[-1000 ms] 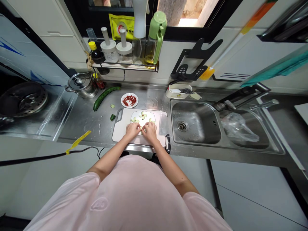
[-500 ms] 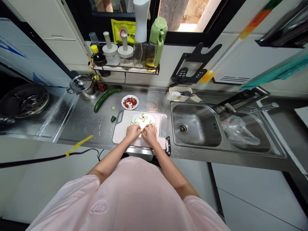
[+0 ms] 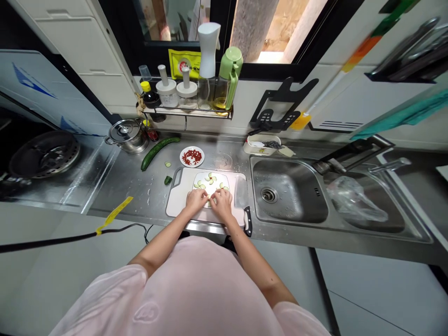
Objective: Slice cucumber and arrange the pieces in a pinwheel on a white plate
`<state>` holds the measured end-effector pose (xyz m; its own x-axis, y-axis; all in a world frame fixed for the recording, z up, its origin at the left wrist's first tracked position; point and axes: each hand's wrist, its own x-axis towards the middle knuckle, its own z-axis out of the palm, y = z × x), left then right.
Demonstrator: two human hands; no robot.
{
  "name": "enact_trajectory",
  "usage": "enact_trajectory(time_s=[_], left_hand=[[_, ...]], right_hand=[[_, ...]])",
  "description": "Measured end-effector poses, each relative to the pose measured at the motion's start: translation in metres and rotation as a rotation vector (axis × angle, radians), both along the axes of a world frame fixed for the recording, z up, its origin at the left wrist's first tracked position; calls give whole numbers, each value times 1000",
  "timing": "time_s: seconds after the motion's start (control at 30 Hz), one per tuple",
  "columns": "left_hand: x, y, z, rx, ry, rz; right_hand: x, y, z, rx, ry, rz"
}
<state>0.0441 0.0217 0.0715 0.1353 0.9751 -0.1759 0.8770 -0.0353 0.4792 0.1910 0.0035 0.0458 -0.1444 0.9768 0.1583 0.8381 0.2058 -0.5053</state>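
Note:
My left hand (image 3: pixel 196 201) and my right hand (image 3: pixel 221 204) meet over the near side of a white plate (image 3: pixel 217 178). The fingertips of both are pinched close together on a small pale piece, probably a cucumber slice, mostly covered by the fingers. Cucumber slices (image 3: pixel 211 178) lie on the plate in pinwheel shapes at its far, left and right sides. Under the plate is a pale cutting board (image 3: pixel 178 198). A knife (image 3: pixel 248 221) with a black handle rests along the board's right side, its wide blade flat on it.
Behind the board stands a small plate of chopped red pieces (image 3: pixel 192 157). A whole cucumber (image 3: pixel 159 153), a cucumber end (image 3: pixel 168 180) and a loose slice lie leftward. A steel pot (image 3: pixel 129 135) stands at back left. The sink (image 3: pixel 289 191) is at the right, below a utensil rack.
The camera view has tilted, so the whole scene sits a little lower. Both hands stay together at the plate's near side, with only slight finger movement.

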Motion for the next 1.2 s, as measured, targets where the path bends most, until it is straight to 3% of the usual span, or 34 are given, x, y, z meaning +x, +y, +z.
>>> enact_trajectory(time_s=[0.43, 0.63, 0.87, 1.2], left_hand=[[-24, -8, 13, 93, -110, 93], [-30, -14, 16, 105, -73, 26], [-51, -22, 28, 102, -9, -93], [-55, -5, 23, 118, -41, 0]], right_hand=[[35, -29, 21, 32, -40, -97], [52, -40, 17, 8, -34, -159], [46, -61, 9, -15, 66, -233], [30, -41, 1, 32, 154, -246]])
